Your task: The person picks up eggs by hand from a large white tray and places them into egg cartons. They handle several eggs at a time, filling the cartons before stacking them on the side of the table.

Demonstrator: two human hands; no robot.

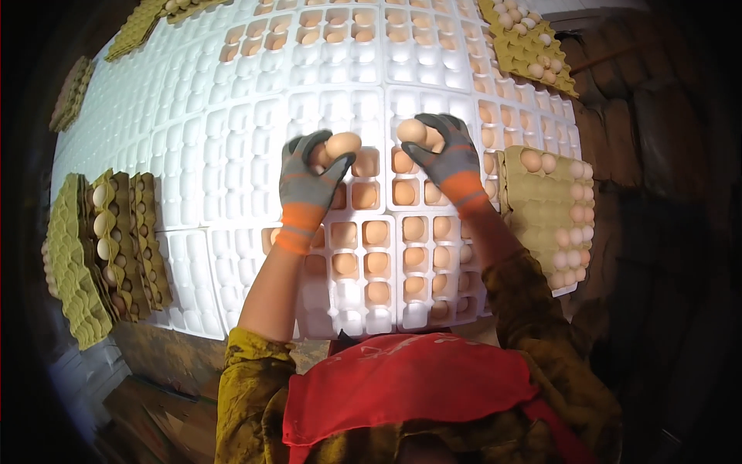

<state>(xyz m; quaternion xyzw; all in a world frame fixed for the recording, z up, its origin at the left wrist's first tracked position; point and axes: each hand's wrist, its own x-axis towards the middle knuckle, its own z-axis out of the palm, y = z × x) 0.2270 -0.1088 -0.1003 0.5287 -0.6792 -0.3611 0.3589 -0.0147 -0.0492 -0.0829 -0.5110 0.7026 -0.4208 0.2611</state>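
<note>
So, both gloved hands have their fingers curled around eggs: the left hand (309, 170) grips a brown egg (344, 145) with a second egg (318, 156) tucked against it, and the right hand (452, 161) has a pair of eggs (411, 131). They're all held just over the white trays (179, 193), where tray eggs (376, 233) fill cups near the wrists. Further out, yellowish pulp flats (528, 201) with more eggs sit left and right, and a red apron (410, 387) covers the wearer's front.
</note>
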